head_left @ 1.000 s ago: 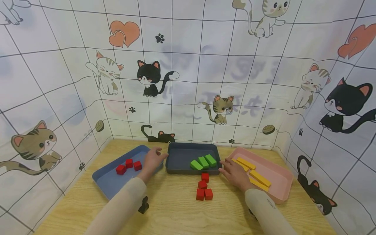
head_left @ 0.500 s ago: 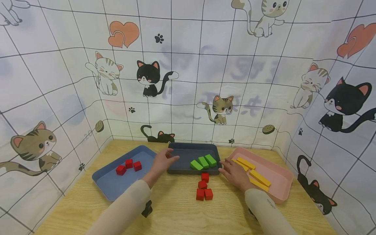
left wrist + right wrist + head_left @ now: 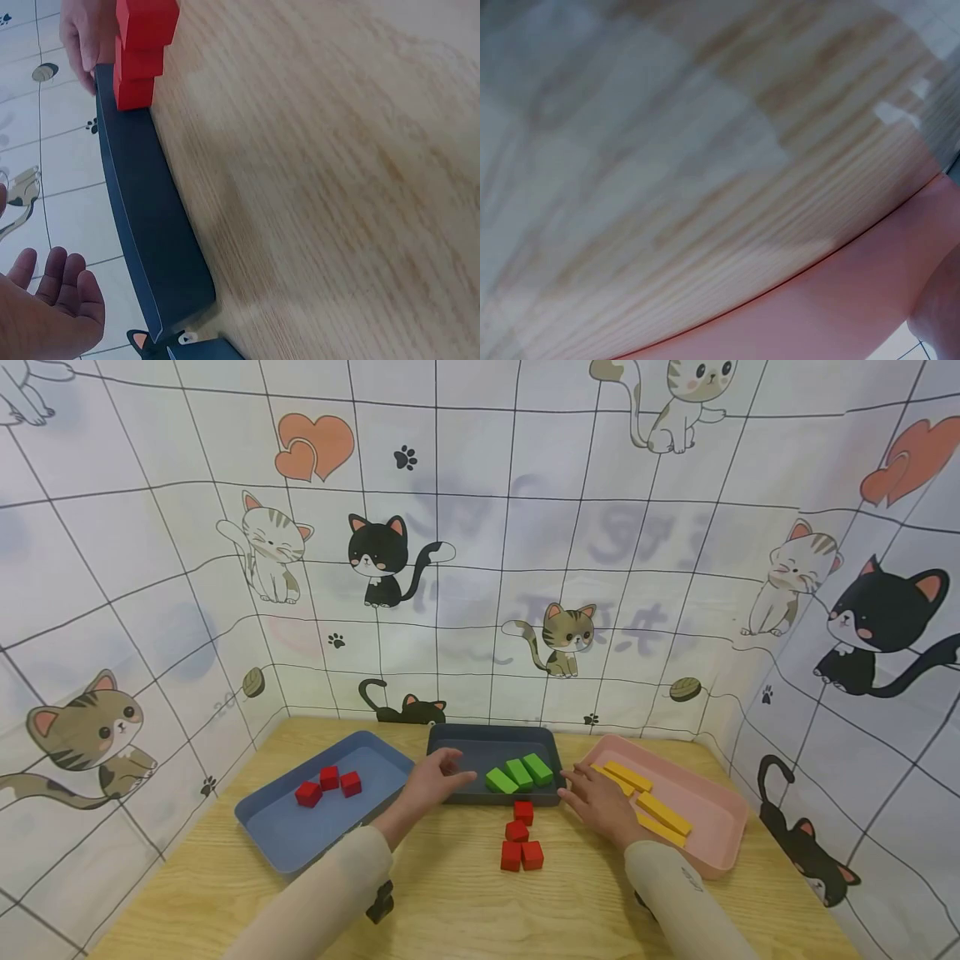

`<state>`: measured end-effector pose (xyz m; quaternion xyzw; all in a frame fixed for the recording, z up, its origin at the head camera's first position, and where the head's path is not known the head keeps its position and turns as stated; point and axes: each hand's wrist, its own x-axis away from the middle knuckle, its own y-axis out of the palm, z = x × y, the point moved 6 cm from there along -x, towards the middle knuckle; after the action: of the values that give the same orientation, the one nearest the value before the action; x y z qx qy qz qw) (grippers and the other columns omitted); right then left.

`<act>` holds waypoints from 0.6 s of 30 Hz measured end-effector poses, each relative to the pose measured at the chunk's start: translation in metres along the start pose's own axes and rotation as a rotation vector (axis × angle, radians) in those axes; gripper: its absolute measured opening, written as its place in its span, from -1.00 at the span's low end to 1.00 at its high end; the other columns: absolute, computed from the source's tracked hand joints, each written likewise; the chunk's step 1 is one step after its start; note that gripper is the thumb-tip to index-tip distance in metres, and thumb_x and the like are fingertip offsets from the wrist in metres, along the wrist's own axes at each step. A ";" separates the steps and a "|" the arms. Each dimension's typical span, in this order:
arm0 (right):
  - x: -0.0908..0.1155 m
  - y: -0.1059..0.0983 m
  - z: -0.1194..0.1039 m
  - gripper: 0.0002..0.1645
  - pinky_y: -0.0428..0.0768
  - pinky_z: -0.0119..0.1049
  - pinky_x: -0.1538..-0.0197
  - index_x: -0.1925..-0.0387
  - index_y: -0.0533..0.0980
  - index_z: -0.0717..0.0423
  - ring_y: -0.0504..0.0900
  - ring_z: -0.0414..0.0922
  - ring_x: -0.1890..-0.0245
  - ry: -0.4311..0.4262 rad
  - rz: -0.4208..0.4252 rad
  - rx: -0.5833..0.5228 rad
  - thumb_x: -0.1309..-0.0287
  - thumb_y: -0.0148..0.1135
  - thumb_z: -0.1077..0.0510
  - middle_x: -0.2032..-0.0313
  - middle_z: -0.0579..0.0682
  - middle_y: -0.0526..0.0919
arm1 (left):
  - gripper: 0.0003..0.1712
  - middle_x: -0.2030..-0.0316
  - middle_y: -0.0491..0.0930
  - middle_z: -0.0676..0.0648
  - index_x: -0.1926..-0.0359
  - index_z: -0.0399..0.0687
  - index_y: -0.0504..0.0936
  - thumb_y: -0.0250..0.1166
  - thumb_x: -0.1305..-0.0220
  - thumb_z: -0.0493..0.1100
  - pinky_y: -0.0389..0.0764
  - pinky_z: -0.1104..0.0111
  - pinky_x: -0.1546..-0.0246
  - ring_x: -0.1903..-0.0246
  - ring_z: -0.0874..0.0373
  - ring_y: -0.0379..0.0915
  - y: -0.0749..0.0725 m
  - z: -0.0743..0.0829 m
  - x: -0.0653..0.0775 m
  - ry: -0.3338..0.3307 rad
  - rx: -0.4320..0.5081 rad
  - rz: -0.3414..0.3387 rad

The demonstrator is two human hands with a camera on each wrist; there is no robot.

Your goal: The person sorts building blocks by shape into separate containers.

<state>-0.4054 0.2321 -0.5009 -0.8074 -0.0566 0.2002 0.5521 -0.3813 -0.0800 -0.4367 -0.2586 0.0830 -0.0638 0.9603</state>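
Observation:
My left hand (image 3: 433, 783) hangs over the front left part of the dark grey tray (image 3: 468, 747), fingers loosely bent and holding nothing. In the left wrist view that hand (image 3: 52, 315) shows its palm beside the tray wall (image 3: 154, 217). My right hand (image 3: 602, 802) rests at the gap between the dark tray and the pink tray (image 3: 720, 827), fingertips right at the dark tray's right edge. Several green blocks (image 3: 519, 774) lie in the dark tray's right half. Red cubes (image 3: 512, 856) sit on the table in front of it.
On the left, a blue tray (image 3: 277, 835) holds three red cubes (image 3: 309, 793). Yellow bars (image 3: 663, 814) lie in the pink tray, partly behind my right hand. A cat-print sheet (image 3: 480, 552) hangs around the back and sides of the wooden table (image 3: 450, 910).
My left hand has moved right, from beside the blue tray's right end to over the dark tray. The right hand, trays and blocks have stayed put.

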 end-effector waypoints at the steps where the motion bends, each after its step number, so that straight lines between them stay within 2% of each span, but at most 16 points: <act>1: 0.000 0.000 0.000 -0.36 0.24 0.25 -0.32 -0.35 0.43 0.02 0.33 0.26 -0.33 0.000 0.000 0.001 -0.39 0.11 -0.20 -0.38 0.21 0.34 | -0.37 0.00 0.59 -0.17 -0.22 -0.15 0.53 0.42 -0.23 0.05 0.56 0.07 0.05 0.01 -0.02 0.50 0.002 0.000 0.001 0.001 -0.004 -0.009; 8: 0.000 0.002 0.002 -0.31 0.24 0.26 -0.32 -0.36 0.43 0.01 0.33 0.26 -0.33 0.000 -0.001 -0.001 -0.38 0.07 -0.28 -0.38 0.20 0.33 | -0.38 0.00 0.58 -0.19 -0.21 -0.17 0.52 0.43 -0.22 0.04 0.56 0.10 0.08 0.04 -0.01 0.49 0.013 0.003 0.006 0.015 -0.001 -0.071; 18: 0.000 0.001 0.001 -0.35 0.25 0.26 -0.31 -0.35 0.43 0.04 0.33 0.26 -0.33 -0.008 0.011 -0.007 -0.38 0.12 -0.20 -0.38 0.22 0.34 | -0.41 0.07 0.59 -0.18 -0.15 -0.19 0.55 0.46 -0.19 0.00 0.53 0.14 0.10 0.14 0.07 0.48 0.028 0.003 0.012 0.060 -0.015 -0.148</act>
<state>-0.4059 0.2327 -0.5023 -0.8088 -0.0550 0.2065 0.5479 -0.3663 -0.0566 -0.4502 -0.2694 0.0929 -0.1416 0.9480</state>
